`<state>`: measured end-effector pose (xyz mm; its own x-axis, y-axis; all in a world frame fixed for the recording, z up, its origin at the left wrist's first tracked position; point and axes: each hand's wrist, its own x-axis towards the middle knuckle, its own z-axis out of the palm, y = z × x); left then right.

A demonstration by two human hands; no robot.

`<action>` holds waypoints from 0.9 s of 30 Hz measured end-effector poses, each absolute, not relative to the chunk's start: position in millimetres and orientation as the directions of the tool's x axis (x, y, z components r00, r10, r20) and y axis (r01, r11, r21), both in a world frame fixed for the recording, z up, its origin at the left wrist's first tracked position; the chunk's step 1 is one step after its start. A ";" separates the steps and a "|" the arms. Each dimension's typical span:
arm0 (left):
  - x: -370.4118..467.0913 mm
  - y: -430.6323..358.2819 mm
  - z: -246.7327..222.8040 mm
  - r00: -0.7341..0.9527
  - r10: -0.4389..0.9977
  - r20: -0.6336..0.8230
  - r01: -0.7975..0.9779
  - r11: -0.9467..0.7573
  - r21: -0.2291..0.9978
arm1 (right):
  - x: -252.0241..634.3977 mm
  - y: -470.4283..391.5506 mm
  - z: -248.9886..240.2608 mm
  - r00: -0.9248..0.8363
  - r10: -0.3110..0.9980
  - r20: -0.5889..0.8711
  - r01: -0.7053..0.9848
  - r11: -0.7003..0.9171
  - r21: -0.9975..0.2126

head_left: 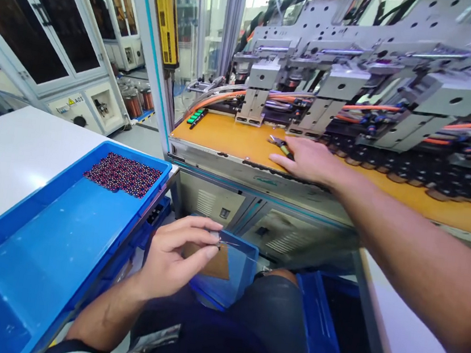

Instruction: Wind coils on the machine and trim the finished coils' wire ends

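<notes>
My left hand (181, 253) is raised over my lap, its thumb and fingertips pinching a small metallic part (216, 237) with thin wire leads pointing right. The fingers partly cover that part, so its exact kind is unclear. My right hand (310, 160) reaches forward to the machine's orange work surface (223, 135). Its thumb and fingers are around the handles of small pliers (282, 146) with green and black grips; the metal jaws point left. Behind my right hand, a row of dark round-ended parts (408, 166) lies along the surface.
On the left table (13, 132), a blue tray (39, 238) holds many small dark red-and-black parts (122, 174). Below my left hand is a blue bin (247, 252) with brown cardboard (216, 263). Machine heads (257, 90) overhang the orange surface; a green-and-black item (196, 117) lies at its left end.
</notes>
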<state>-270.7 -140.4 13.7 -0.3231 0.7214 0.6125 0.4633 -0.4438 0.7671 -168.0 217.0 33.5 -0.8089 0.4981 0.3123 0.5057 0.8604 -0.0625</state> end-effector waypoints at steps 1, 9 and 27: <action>-271.2 -141.2 13.8 -0.331 0.716 0.614 0.472 -0.438 0.765 | -167.9 218.6 29.6 -0.815 0.496 0.299 0.503 0.862 -0.059; -271.8 -138.0 7.5 -0.483 0.681 0.551 0.412 -0.378 0.829 | -118.3 213.5 25.3 -0.886 0.328 0.328 0.321 0.944 -0.077; -268.1 -127.6 0.3 -0.418 0.718 0.557 0.401 -0.404 0.822 | -51.3 -50.5 -35.1 -0.890 0.390 0.234 -0.079 0.373 -0.924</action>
